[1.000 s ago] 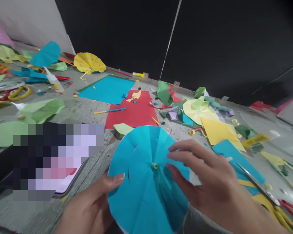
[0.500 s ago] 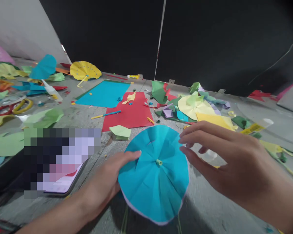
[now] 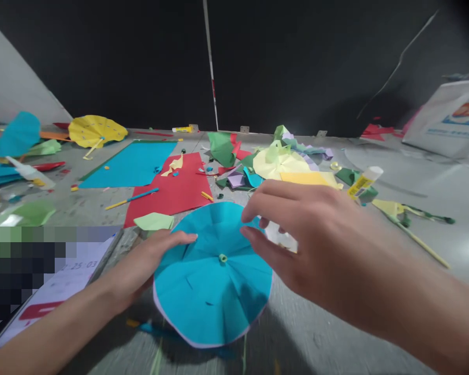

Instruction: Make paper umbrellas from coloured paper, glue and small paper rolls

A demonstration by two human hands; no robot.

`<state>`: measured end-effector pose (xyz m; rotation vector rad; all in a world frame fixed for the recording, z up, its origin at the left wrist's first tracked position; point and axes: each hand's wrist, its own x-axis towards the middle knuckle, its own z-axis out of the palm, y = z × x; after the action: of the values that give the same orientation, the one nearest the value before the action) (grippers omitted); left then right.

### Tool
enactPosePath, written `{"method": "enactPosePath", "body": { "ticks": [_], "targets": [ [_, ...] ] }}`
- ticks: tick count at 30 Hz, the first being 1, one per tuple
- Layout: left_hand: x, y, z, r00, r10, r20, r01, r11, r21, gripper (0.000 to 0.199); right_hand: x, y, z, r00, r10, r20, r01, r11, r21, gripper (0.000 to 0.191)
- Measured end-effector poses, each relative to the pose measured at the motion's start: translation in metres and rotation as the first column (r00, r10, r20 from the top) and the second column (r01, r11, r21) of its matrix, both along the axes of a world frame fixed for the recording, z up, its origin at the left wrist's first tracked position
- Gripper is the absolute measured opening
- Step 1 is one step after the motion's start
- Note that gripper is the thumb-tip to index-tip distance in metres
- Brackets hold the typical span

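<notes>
A round blue paper parasol top (image 3: 203, 307) with radiating folds and a pale purple edge faces me. A small rolled green paper tube (image 3: 222, 258) pokes out of its centre. My left hand (image 3: 148, 260) grips the left rim, thumb on top and fingers hidden underneath. Over the upper right part of the disc is my right hand (image 3: 297, 234), thumb and fingertips apart with nothing visible between them. Whether its fingertips touch the paper, I cannot tell.
Behind the disc lie a red sheet (image 3: 172, 187), a blue sheet (image 3: 133, 164) and a thin yellow-and-blue paper roll (image 3: 132, 199). A yellow paper parasol (image 3: 97, 130) is at back left. Paper scraps and a glue stick (image 3: 365, 182) are on the right, a phone (image 3: 78, 265) at left.
The view has turned to the right, so the surroundings have shifted left. My right hand has come in over the disc, nearer its centre. My left hand keeps its grip.
</notes>
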<state>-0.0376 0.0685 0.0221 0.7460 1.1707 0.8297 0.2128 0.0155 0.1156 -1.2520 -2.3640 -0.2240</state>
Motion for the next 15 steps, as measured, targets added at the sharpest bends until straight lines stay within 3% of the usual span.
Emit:
{"method": "enactPosePath", "body": {
  "ticks": [3, 7, 10, 12, 15],
  "targets": [
    [0.004, 0.005, 0.003, 0.983, -0.032, -0.183, 0.026, 0.999, -0.036, 0.047, -0.001, 0.002, 0.0, 0.999, -0.018, 0.047, 0.022, 0.995, -0.095, 0.016],
    [0.008, 0.009, 0.006, 0.96, -0.14, -0.243, 0.138, 0.99, -0.028, 0.055, -0.002, 0.003, 0.002, 0.996, -0.053, 0.078, 0.066, 0.98, -0.185, 0.017],
    [0.003, 0.014, 0.001, 0.842, -0.067, -0.536, 0.148, 0.983, 0.11, 0.056, -0.002, 0.003, 0.003, 0.996, -0.046, 0.076, 0.06, 0.981, -0.185, 0.016],
    [-0.002, 0.018, 0.0, 0.7, 0.022, -0.714, 0.279, 0.912, 0.302, 0.053, -0.001, 0.002, 0.002, 0.996, -0.051, 0.067, 0.061, 0.984, -0.166, 0.017],
    [-0.008, 0.017, 0.009, 0.548, 0.274, -0.79, 0.486, 0.664, 0.568, 0.042, 0.002, 0.001, 0.0, 0.998, -0.038, 0.049, 0.045, 0.988, -0.148, 0.019]
  ]
}}
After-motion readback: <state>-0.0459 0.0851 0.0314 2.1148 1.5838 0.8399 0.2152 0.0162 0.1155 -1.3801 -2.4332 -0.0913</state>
